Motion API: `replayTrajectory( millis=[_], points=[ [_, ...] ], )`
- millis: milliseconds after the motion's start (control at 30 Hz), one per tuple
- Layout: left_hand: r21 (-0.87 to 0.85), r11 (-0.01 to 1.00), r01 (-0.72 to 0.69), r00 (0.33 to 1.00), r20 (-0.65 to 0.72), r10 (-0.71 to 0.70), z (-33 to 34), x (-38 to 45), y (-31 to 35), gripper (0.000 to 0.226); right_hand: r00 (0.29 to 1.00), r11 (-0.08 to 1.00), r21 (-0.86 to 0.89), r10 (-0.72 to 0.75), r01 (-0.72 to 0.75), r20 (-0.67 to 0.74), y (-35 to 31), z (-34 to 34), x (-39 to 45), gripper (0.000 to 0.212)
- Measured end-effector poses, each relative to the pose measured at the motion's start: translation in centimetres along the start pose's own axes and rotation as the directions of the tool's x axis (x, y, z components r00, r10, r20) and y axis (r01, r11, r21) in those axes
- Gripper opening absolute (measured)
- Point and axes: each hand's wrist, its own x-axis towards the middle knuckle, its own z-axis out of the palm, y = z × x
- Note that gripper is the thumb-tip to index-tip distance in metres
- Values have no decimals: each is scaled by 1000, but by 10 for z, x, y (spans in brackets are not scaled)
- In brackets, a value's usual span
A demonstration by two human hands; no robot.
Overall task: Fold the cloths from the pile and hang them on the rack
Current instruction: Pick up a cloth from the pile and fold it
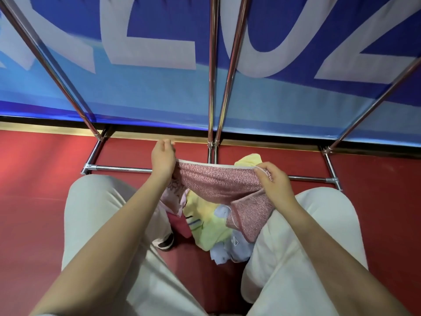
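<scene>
A pink speckled cloth (pixel 218 181) with a white edge is stretched between my two hands above the pile. My left hand (pixel 163 159) grips its left end and my right hand (pixel 272 179) pinches its right end. One corner of it hangs folded over by my right wrist. Under it lies the pile of cloths (pixel 209 226), with yellow, light blue and pink pieces, on the red floor between my knees. The metal rack (pixel 120 168) stands just beyond, its low bar behind my hands and its poles rising up.
A blue banner (pixel 159 92) with big white letters hangs behind the rack. My knees in light trousers (pixel 95 201) flank the pile. A dark and white shoe (pixel 166 242) shows by the pile's left side. Red floor (pixel 34 179) spreads left and right.
</scene>
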Motion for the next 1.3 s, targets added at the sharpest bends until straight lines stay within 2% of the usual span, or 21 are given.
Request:
replayTrajectory(
  millis=[100,200,333,467,533,600,767,933,1000,1133,1300],
  points=[
    [26,999,-21,998,54,20,7,-8,-1,28,997,995,94,-2,9,-73,-1,0,3,12],
    [67,993,-102,981,170,90,19,-21,3,23,994,987,158,-7,25,-109,-2,2,8,13],
    [-3,988,-153,935,324,145,41,-43,6,12,994,976,215,0,24,-110,-9,13,13,16],
    [-10,965,-263,845,480,236,63,-56,4,29,996,952,302,-26,51,-86,-24,25,14,15],
    [-14,964,-267,809,539,232,71,-59,5,34,994,943,326,-37,68,-101,-27,28,16,16],
    [5,963,-269,786,579,217,74,-59,5,30,991,939,338,-23,66,-130,-28,28,18,20],
    [-23,983,-184,765,625,158,71,-57,1,19,985,943,327,-6,62,-170,-25,25,19,23],
    [-58,982,-177,826,534,181,63,-58,3,9,990,983,157,-82,100,-112,-14,23,17,15],
    [-47,980,-194,853,485,192,58,-56,5,14,993,993,44,-105,108,-59,-11,25,13,11],
    [-25,973,-230,867,449,217,48,-56,6,23,997,979,-191,-71,71,11,-11,27,8,12],
    [-49,978,-202,891,405,205,34,-57,7,19,999,931,-364,-18,31,40,-9,25,7,19]
  ],
)
